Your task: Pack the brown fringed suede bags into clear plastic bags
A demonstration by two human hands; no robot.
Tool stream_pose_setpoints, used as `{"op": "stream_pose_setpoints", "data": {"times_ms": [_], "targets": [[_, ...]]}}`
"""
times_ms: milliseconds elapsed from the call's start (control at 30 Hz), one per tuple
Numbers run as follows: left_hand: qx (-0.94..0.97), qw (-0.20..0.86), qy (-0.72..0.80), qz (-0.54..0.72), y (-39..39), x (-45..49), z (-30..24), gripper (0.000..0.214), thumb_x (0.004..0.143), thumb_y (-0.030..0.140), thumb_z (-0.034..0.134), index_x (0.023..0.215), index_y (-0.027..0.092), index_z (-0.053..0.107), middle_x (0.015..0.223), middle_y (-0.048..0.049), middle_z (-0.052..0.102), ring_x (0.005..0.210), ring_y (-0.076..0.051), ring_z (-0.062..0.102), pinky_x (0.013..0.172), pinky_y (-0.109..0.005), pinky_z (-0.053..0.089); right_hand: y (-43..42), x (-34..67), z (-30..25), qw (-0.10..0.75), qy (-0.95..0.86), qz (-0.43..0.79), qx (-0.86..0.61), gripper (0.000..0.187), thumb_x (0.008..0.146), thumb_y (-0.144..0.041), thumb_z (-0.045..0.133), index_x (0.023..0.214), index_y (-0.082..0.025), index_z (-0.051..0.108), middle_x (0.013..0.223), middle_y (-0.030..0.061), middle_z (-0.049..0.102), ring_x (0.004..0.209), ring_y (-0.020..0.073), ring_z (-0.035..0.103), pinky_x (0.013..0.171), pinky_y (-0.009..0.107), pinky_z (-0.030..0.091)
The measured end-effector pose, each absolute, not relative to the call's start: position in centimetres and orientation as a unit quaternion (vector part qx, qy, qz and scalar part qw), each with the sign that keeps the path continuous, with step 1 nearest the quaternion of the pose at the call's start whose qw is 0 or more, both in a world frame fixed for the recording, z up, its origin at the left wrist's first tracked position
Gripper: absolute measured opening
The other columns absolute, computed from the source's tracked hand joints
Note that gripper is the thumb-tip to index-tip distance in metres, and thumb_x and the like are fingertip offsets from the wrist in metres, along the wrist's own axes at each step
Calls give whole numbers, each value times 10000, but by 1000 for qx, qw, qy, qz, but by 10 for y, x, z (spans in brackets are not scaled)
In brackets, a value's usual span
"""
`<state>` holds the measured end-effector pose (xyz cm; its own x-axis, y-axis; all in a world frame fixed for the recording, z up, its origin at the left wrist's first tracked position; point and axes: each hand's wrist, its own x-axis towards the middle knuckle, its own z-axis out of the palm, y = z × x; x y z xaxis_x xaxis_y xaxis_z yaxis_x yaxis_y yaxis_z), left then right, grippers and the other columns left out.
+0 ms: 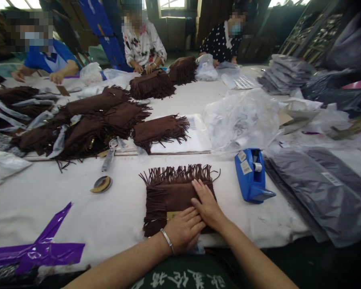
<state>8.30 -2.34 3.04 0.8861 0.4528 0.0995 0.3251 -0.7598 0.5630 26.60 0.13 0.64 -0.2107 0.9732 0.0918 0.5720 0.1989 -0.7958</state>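
A brown suede fringed bag (168, 190) lies flat on the white table (78, 200) right in front of me. My right hand (206, 202) rests flat on its right side, fingers stretched out together. My left hand (183, 228), with a silver bracelet on the wrist, presses on the bag's near edge beside a small tan label, fingers extended and slightly curled. The two hands touch each other. Neither hand grips anything.
A blue tape dispenser (251, 174) stands right of the bag. Grey plastic bags (325, 188) lie far right, crumpled clear plastic (243, 118) behind. A heap of brown fringed bags (87, 120) fills the left. Purple tape (39, 249) sticks near left. Three people work across the table.
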Motion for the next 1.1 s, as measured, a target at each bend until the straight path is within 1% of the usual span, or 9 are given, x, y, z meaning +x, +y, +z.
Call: {"op": "stream_pose_setpoints", "data": {"times_ms": [100,167,267,367,433,567,733,933,1100], "targets": [[899,336,217,178,-26,85,45,317,868,292,482,1120,156,616,1153,-125,634,1144,-247,539,1095,-412,305,0,247,6,235,-767,232,-550,536,949,-415,316,1434,-198,245,1499,87,225,1386,229,117,1115,516,130],[865,390,200,243,-28,78,58,268,881,262,470,1066,174,643,1050,-93,684,1051,-210,600,1019,-365,398,-6,246,15,253,-771,287,-509,507,953,-403,320,1426,-227,271,1495,67,243,1383,229,134,1119,515,135],[783,462,253,331,-24,43,71,241,893,239,456,948,173,681,903,-66,717,921,-179,649,891,-309,479,-23,265,31,331,-701,451,-441,435,953,-418,323,1346,-266,429,1440,40,366,1346,243,263,1121,489,182],[584,497,522,373,-12,-18,67,308,913,336,442,855,150,680,822,-75,709,832,-184,659,828,-317,504,-34,306,31,480,-466,535,-516,446,948,-475,291,1213,-230,553,1293,86,538,1204,268,479,1073,488,310],[410,549,627,370,-2,-59,55,323,901,387,466,938,125,650,899,-102,704,882,-206,658,845,-342,506,-29,337,21,499,-289,573,-582,476,937,-514,295,1155,-193,571,1211,119,595,1135,271,542,1043,473,365],[182,719,578,339,26,-96,33,424,866,431,520,1125,98,562,1126,-158,640,1022,-227,626,939,-366,468,7,370,3,390,-130,703,-580,440,929,-463,377,1125,-119,569,1179,171,605,1114,263,560,1013,413,413],[160,852,454,206,81,-72,21,549,830,566,506,1091,90,589,1072,-147,665,945,-216,652,870,-332,488,74,336,13,246,-139,830,-481,384,900,-464,481,1024,-124,609,1083,135,660,1040,249,608,960,391,458],[142,927,325,121,140,-28,2,562,838,585,473,1094,99,595,1060,-119,674,1024,-218,620,973,-334,416,132,288,16,155,-164,901,-370,416,926,-462,417,1031,-120,628,1076,105,666,1093,222,577,1034,362,372],[185,930,305,87,166,3,-3,505,833,566,505,1023,114,620,944,-82,702,900,-173,654,961,-307,423,154,276,15,119,-238,899,-347,454,915,-484,420,1071,-113,629,1072,105,667,1082,236,579,1046,395,352]]}}
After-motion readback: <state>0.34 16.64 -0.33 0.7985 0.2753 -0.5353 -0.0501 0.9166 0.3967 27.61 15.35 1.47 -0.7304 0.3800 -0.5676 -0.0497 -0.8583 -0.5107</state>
